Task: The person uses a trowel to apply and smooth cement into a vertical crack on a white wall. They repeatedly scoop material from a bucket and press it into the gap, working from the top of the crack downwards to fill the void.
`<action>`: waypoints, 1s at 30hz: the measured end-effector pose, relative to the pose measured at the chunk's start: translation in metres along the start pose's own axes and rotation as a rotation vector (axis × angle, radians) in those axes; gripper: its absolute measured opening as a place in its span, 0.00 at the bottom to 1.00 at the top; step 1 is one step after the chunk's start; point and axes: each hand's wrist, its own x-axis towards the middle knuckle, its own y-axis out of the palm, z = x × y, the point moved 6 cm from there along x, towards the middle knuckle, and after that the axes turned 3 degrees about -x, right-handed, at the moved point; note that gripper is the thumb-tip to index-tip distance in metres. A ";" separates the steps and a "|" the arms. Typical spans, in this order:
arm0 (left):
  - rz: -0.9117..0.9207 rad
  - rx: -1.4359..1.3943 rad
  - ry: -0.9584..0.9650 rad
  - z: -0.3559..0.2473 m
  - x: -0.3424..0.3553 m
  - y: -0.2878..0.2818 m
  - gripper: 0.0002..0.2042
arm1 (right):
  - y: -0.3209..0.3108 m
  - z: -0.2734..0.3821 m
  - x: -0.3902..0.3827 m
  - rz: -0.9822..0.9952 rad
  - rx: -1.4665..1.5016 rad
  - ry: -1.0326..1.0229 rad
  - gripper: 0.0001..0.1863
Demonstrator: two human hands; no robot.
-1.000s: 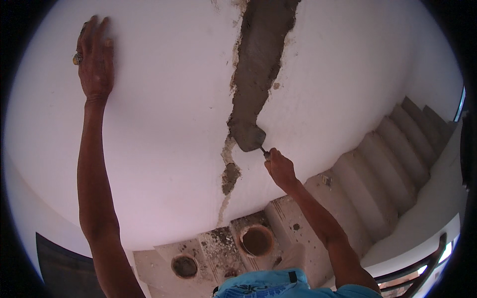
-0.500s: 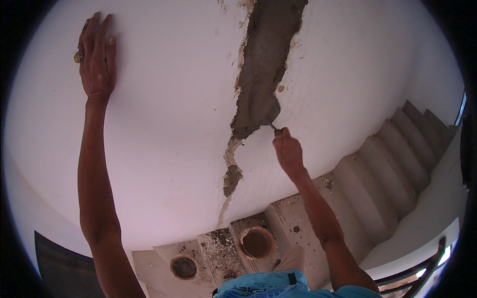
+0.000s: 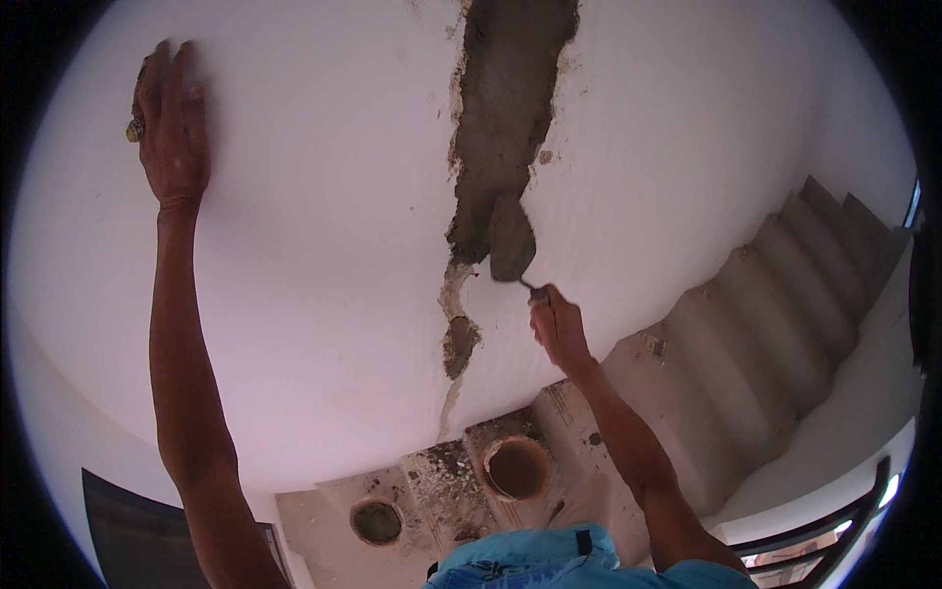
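My right hand (image 3: pixel 559 329) is wrapped round the handle of a pointed trowel (image 3: pixel 512 239). Its blade lies at the lower right edge of a broad strip of wet grey mortar (image 3: pixel 505 108), which runs down a chipped channel in the white wall (image 3: pixel 324 255). Below the strip, a narrower ragged crack (image 3: pixel 457 344) carries on downward with a small grey patch in it. High on the left, my left hand (image 3: pixel 177 133) rests against the wall with fingers stretched upward and a ring on one of them. Nothing is in that hand.
Below me on the stained steps stand a round bucket (image 3: pixel 517 468) with greyish contents and a smaller round container (image 3: pixel 377 522). Concrete stairs (image 3: pixel 736 344) climb at the right along the wall. A dark railing (image 3: pixel 834 535) is at the lower right, a dark panel (image 3: pixel 137 530) at the lower left.
The trowel and my right hand have moved down, so more of the blade shows beside the mortar's lower end. The view has shifted slightly; my left hand remains at the wall.
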 end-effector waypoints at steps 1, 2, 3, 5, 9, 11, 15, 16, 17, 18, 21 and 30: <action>-0.002 -0.012 0.008 -0.001 -0.001 0.001 0.22 | -0.001 -0.001 0.008 -0.018 0.042 0.033 0.13; -0.011 -0.019 0.015 0.000 0.000 0.000 0.22 | -0.003 -0.001 0.016 -0.037 0.082 0.058 0.13; -0.020 -0.027 0.022 0.001 0.001 -0.001 0.23 | 0.000 -0.010 0.021 -0.019 0.146 0.093 0.12; -0.028 -0.045 0.036 0.001 0.002 0.000 0.23 | 0.004 -0.014 0.021 -0.064 -0.079 -0.025 0.12; -0.033 0.070 0.053 0.000 0.001 0.001 0.22 | 0.024 -0.019 0.007 -0.043 -0.201 -0.122 0.12; -0.028 0.078 0.060 0.003 0.000 0.000 0.22 | 0.038 -0.021 -0.001 -0.044 -0.248 -0.143 0.12; -0.035 0.042 0.079 0.002 0.003 0.002 0.22 | 0.046 -0.025 -0.013 -0.026 -0.243 -0.117 0.12; -0.035 0.039 0.079 0.001 0.004 0.002 0.22 | 0.046 -0.026 -0.014 -0.017 -0.233 -0.102 0.12; -0.033 0.041 0.078 0.002 0.002 0.001 0.22 | 0.045 -0.023 -0.015 0.017 -0.202 -0.074 0.12; -0.030 0.044 0.077 0.003 0.001 0.000 0.22 | 0.043 -0.020 -0.019 0.052 -0.172 -0.047 0.11; -0.042 0.013 0.091 0.003 0.000 0.002 0.23 | 0.035 -0.002 -0.026 0.046 -0.197 -0.071 0.11; -0.039 0.023 0.058 0.001 0.002 0.003 0.23 | 0.058 0.006 0.006 -0.146 -0.333 -0.102 0.12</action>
